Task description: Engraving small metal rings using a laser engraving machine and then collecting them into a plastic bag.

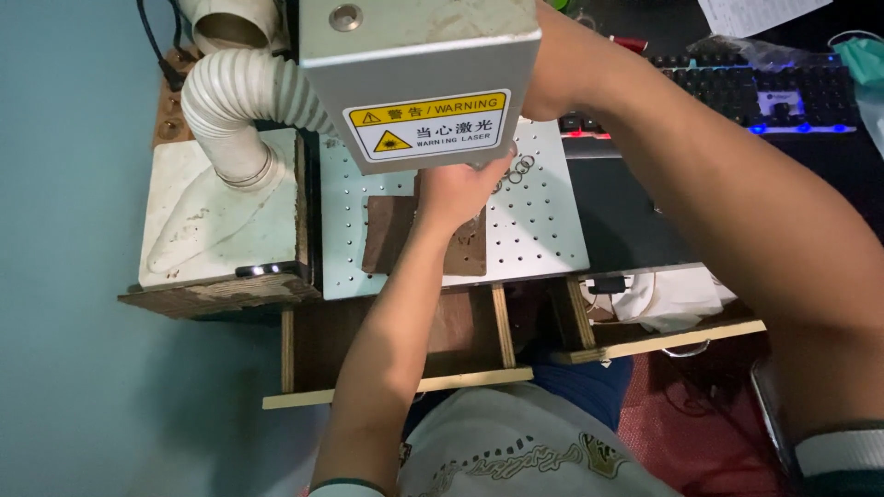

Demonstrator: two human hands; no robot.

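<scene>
My left hand (458, 190) reaches under the grey laser head (414, 46) and rests on a dark brown flat slab (387, 235). The slab lies on a pale perforated metal plate (543, 221). The fingertips are tucked below the head's edge, so I cannot see whether they grip anything. My right forearm (737, 212) stretches from the lower right up behind the laser head, and the hand itself is hidden there. A few small metal rings (522, 167) lie on the plate just right of my left hand.
A white ribbed hose (235, 101) bends down onto a stained white slab (212, 221) at the left. A backlit black keyboard (764, 92) sits at the upper right. Wooden frame bars (396, 387) run below the plate, with cables and white cloth (681, 299) beside them.
</scene>
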